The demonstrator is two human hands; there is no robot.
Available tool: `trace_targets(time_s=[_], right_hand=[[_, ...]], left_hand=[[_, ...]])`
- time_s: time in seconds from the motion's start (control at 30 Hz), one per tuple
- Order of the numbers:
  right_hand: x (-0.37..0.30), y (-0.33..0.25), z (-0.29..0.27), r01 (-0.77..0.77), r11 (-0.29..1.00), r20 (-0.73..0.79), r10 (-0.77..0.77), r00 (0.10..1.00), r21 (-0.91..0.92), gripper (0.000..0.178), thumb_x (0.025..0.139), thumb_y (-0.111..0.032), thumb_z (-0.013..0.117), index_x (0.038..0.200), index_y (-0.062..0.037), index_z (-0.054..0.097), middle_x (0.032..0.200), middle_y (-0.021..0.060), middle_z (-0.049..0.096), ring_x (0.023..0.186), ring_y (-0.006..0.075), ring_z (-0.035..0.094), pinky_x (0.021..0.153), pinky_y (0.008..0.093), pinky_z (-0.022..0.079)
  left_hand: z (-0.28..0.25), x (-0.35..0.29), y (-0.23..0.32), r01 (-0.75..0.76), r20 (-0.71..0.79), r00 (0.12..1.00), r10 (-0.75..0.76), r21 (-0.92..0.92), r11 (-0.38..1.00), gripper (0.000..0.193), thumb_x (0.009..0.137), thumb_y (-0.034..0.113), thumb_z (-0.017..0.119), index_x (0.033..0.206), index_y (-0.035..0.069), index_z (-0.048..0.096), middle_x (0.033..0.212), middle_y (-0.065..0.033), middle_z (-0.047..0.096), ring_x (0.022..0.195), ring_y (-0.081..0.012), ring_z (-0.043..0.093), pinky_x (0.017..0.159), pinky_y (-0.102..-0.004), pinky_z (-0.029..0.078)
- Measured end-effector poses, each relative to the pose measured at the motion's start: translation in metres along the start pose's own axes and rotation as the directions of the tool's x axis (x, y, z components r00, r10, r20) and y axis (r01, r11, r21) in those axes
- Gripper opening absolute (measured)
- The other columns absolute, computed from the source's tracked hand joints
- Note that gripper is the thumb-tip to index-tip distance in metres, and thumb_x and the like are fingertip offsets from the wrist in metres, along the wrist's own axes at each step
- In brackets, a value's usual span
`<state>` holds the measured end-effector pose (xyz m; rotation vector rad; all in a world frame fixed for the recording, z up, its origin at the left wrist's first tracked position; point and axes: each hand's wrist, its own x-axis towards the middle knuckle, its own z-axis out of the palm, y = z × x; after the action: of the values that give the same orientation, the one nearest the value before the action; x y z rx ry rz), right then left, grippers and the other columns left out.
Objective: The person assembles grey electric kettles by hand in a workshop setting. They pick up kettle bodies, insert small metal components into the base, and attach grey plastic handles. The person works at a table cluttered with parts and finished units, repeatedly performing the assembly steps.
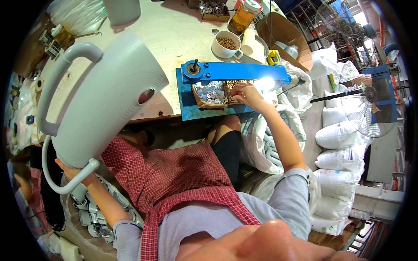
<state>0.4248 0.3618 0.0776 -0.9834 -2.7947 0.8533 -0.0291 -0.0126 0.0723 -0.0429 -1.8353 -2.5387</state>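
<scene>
A large pale grey plastic thermos jug (106,89), with a side handle and a looped carrying handle, leans tilted at the left. My left hand (67,170) grips it at the lower end; the looped handle hides part of the fingers. My right hand (249,95) reaches into a small box of brass-coloured parts (233,85), fingers pinched together. Whatever lies between those fingertips is too small to make out. Beside it, a cardboard box (212,105) holds grey washers (210,92). A blue machine arm (235,71) with a lit lamp (265,82) extends just above both boxes.
On the table (174,30) stand a white mug (222,50) of brass pieces, a jar of amber liquid (244,17) and another grey cylinder (122,9). Bags of grey parts (271,145) sit at both sides of my lap. White sacks (337,161) and a fan (368,98) are at right.
</scene>
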Motion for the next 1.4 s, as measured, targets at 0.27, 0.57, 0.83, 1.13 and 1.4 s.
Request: trace_targets(time_s=[0.27, 0.57, 0.83, 1.13, 1.4], right_hand=[[0.0, -0.027, -0.004, -0.173, 0.915, -0.169, 0.118, 0.979, -0.364, 0.018, 0.085, -0.016, 0.065, 0.101, -0.0065, 0.069, 0.1, 0.0165, 0.068, 0.089, 0.0356, 0.065, 0.079, 0.0447, 0.052], [-0.019, -0.058, -0.003, 0.111, 0.964, -0.513, 0.031, 0.858, 0.242, 0.012, 0.089, 0.003, 0.06, 0.099, 0.0023, 0.067, 0.088, 0.0116, 0.07, 0.074, 0.0181, 0.068, 0.069, 0.0293, 0.055], [0.078, -0.147, -0.035, 0.394, 0.842, -0.608, -0.103, 0.787, 0.368, 0.01, 0.08, 0.0, 0.072, 0.089, 0.0024, 0.068, 0.085, 0.0069, 0.066, 0.072, 0.0119, 0.066, 0.068, 0.0237, 0.054], [0.083, -0.152, -0.03, 0.224, 0.896, -0.487, -0.01, 0.873, 0.384, 0.016, 0.08, -0.007, 0.077, 0.079, 0.0009, 0.063, 0.07, 0.0042, 0.067, 0.058, 0.0076, 0.06, 0.054, 0.0209, 0.048], [0.076, -0.147, -0.026, 0.241, 0.813, -0.441, 0.021, 0.897, 0.53, 0.014, 0.082, -0.004, 0.072, 0.095, 0.0004, 0.07, 0.079, 0.0057, 0.069, 0.064, 0.0096, 0.062, 0.059, 0.0234, 0.05]], left_hand=[[0.004, 0.005, -0.023, 0.011, -0.035, 0.999, -0.015, -0.135, 0.991, 0.051, 0.099, 0.046, 0.049, 0.117, -0.001, 0.058, 0.115, -0.0119, 0.063, 0.1, -0.0222, 0.062, 0.088, -0.0381, 0.051], [-0.032, 0.01, -0.018, -0.222, 0.105, 0.975, 0.197, 0.377, 0.899, 0.05, 0.102, 0.042, 0.041, 0.116, -0.002, 0.06, 0.113, -0.0128, 0.064, 0.1, -0.0224, 0.063, 0.092, -0.0362, 0.049], [0.008, -0.008, -0.002, 0.023, -0.057, 0.998, -0.019, 0.071, 0.997, 0.054, 0.103, 0.045, 0.038, 0.12, -0.004, 0.055, 0.119, -0.0143, 0.061, 0.104, -0.0233, 0.061, 0.091, -0.036, 0.051], [0.002, -0.012, -0.006, 0.019, -0.066, 0.998, -0.009, 0.144, 0.989, 0.054, 0.103, 0.045, 0.035, 0.126, -0.001, 0.052, 0.122, -0.014, 0.059, 0.11, -0.0237, 0.06, 0.093, -0.0385, 0.052], [0.021, -0.028, 0.001, 0.06, 0.002, 0.998, -0.06, 0.07, 0.996, 0.055, 0.102, 0.047, 0.037, 0.125, 0.0, 0.053, 0.122, -0.0131, 0.059, 0.109, -0.0235, 0.06, 0.093, -0.039, 0.051]])
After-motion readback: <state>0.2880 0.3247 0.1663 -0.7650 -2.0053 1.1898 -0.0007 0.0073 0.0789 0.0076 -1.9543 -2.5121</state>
